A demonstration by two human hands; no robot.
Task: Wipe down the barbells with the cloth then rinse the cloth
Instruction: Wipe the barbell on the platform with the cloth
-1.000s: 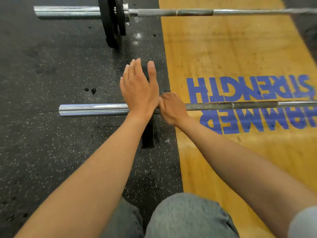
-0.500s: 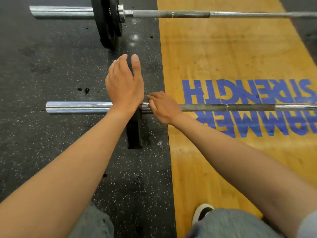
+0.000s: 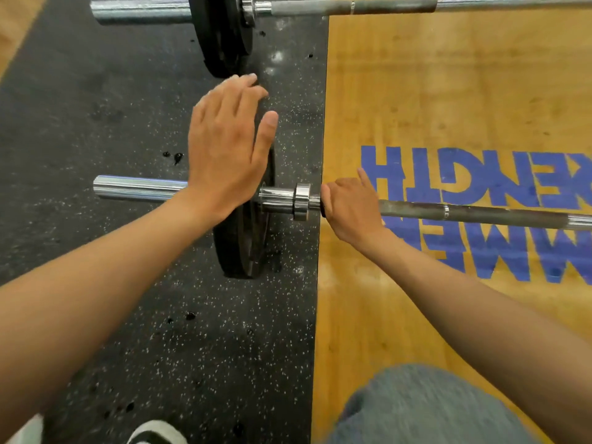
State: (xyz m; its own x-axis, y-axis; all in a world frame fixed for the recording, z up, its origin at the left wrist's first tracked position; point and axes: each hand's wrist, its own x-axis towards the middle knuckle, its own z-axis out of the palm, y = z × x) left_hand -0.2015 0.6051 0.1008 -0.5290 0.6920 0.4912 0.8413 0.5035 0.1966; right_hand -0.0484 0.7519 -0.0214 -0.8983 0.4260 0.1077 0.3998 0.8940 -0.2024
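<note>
Floor: we record two adjoining surfaces. On the left, black speckled rubber matting (image 3: 96, 91); on the right, a varnished wooden platform (image 3: 432, 91) bearing blue block lettering (image 3: 448, 174), upside down from our view. Resting on the matting: the black plate (image 3: 243, 245) of the near barbell (image 3: 480, 214), standing on edge, and the black plates (image 3: 221, 33) of the far barbell (image 3: 352, 8). We note several small dark droplets (image 3: 175, 157) on the rubber, and a shoe (image 3: 157, 432) at the lower edge.

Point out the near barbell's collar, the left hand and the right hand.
near barbell's collar (image 3: 302, 200), head view, on its chrome ring.
left hand (image 3: 224, 149), head view, on its back.
right hand (image 3: 350, 205), head view, on its knuckles.
</note>
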